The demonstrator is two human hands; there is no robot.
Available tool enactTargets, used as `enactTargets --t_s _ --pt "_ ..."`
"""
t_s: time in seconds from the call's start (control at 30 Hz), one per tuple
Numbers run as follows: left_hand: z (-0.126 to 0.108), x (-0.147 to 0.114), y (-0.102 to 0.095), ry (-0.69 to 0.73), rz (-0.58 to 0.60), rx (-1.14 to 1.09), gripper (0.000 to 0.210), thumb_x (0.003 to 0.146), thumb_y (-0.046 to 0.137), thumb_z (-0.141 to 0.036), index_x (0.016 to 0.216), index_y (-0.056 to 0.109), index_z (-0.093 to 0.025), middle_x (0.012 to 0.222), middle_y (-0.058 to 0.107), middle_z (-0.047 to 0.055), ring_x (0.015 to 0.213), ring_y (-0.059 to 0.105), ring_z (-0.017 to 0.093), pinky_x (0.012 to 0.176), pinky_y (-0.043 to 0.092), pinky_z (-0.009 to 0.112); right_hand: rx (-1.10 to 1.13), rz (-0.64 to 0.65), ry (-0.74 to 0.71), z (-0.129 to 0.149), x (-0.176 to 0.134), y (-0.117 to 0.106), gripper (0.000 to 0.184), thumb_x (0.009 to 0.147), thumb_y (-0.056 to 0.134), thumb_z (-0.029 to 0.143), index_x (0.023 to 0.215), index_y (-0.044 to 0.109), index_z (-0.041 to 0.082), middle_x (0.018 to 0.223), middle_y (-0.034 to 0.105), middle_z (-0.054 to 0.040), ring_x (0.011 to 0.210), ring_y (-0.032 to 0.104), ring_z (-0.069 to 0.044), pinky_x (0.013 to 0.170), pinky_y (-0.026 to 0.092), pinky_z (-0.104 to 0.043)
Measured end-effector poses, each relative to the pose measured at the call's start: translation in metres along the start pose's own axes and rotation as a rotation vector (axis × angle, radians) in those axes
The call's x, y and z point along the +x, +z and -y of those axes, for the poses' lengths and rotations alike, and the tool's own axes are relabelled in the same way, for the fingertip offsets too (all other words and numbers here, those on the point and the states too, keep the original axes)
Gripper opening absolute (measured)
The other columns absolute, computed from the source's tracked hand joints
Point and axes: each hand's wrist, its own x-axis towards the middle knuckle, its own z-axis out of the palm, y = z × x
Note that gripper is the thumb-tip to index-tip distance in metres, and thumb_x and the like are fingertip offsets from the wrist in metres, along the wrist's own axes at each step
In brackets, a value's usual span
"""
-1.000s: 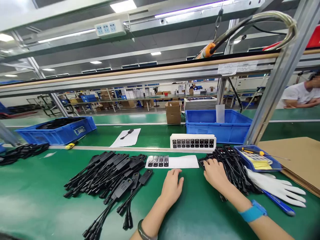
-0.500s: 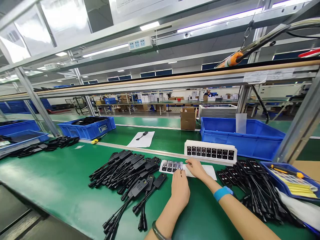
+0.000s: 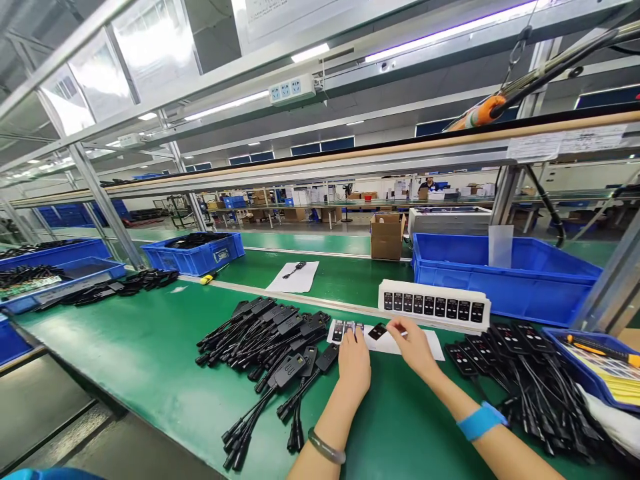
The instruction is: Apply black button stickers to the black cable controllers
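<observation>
From the head view, black parts are held in the left blue bin (image 3: 197, 265), while a pale sheet (image 3: 501, 247) is stood upright in the larger right blue bin (image 3: 480, 277). At the far left, cables and green boards (image 3: 30, 283) are contained in a shallow blue tray (image 3: 95, 272). At the right edge, yellow sheets (image 3: 620, 385) and a screwdriver (image 3: 600, 349) are carried in a small blue tray (image 3: 563, 357). An open carton (image 3: 386, 239) is set beyond the bench's metal rail; its contents cannot be made out.

A black label (image 3: 377, 331) is pinched at its right end between the thumb and forefinger of the right hand (image 3: 413, 347), over the middle of a white backing strip (image 3: 430, 343). The label is pointed leftward from the fingertips, its long axis turned aslant to the strip; whether the strip is touched by it cannot be told. The strip is laid lengthwise from left to right. On its left part, dark labels are partly covered by the left hand (image 3: 355, 363), whose nearly straight fingers are laid down, with nothing gripped. Black cabled devices (image 3: 287, 323) are heaped at the left, their heads pointed away and their cables toward the person.
</observation>
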Motion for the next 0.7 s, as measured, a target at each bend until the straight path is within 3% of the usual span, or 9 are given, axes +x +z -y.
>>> enactTargets --t_s 0.13,0.23,0.37,0.47,0.57,0.7 --pt "0.016 -0.004 -0.029 -0.147 -0.053 0.074 0.041 0.082 0.031 -0.001 0.116 0.053 -0.001 0.105 0.058 0.027 0.104 0.051 0.036 0.085 0.038 0.049 0.109 -0.038 0.059 0.007 -0.044 -0.041 0.029 0.089 0.045 0.046 0.08 0.053 0.021 0.073 0.054 -0.0016 0.061 0.051 -0.016 0.054 0.045 -0.027" --pt "0.028 -0.008 -0.043 -0.214 -0.028 0.082 0.035 0.078 0.037 -0.002 0.107 0.057 -0.001 0.092 0.06 0.025 0.095 0.053 0.037 0.081 0.037 0.051 0.234 -0.056 0.15 0.004 -0.075 -0.059 0.029 0.086 0.05 0.05 0.078 0.053 0.022 0.07 0.051 0.0005 0.059 0.051 -0.016 0.056 0.045 -0.028" --pt "0.025 -0.011 -0.048 -0.118 0.062 -0.016 0.024 0.07 0.051 -0.005 0.093 0.06 -0.007 0.097 0.057 0.02 0.093 0.055 0.031 0.079 0.041 0.041 0.362 -0.099 0.235 -0.005 -0.095 -0.066 0.029 0.085 0.054 0.051 0.081 0.052 0.022 0.07 0.052 0.0013 0.057 0.052 -0.015 0.057 0.045 -0.029" --pt "0.009 -0.016 -0.048 0.03 0.115 -0.145 0.027 0.077 0.055 -0.017 0.104 0.055 -0.015 0.105 0.055 0.013 0.091 0.058 0.023 0.075 0.043 0.031 0.476 -0.102 0.264 -0.005 -0.098 -0.068 0.029 0.086 0.055 0.05 0.083 0.051 0.022 0.072 0.051 0.0015 0.058 0.052 -0.015 0.057 0.045 -0.029" --pt "-0.009 -0.024 -0.044 0.099 0.219 -0.527 0.025 0.083 0.052 -0.031 0.106 0.046 -0.021 0.093 0.059 0.005 0.077 0.06 0.017 0.063 0.044 0.026 0.567 -0.092 0.282 0.001 -0.097 -0.072 0.029 0.086 0.056 0.05 0.082 0.05 0.022 0.072 0.049 0.002 0.058 0.051 -0.014 0.056 0.045 -0.028" --pt "-0.03 -0.037 -0.034 -0.079 0.54 -1.274 0.04 0.077 0.061 -0.043 0.102 0.041 -0.019 0.077 0.06 0.002 0.059 0.056 0.013 0.046 0.038 0.021 0.624 -0.097 0.303 0.008 -0.096 -0.077 0.031 0.085 0.057 0.051 0.082 0.049 0.022 0.069 0.046 0.0025 0.056 0.048 -0.013 0.052 0.043 -0.025"
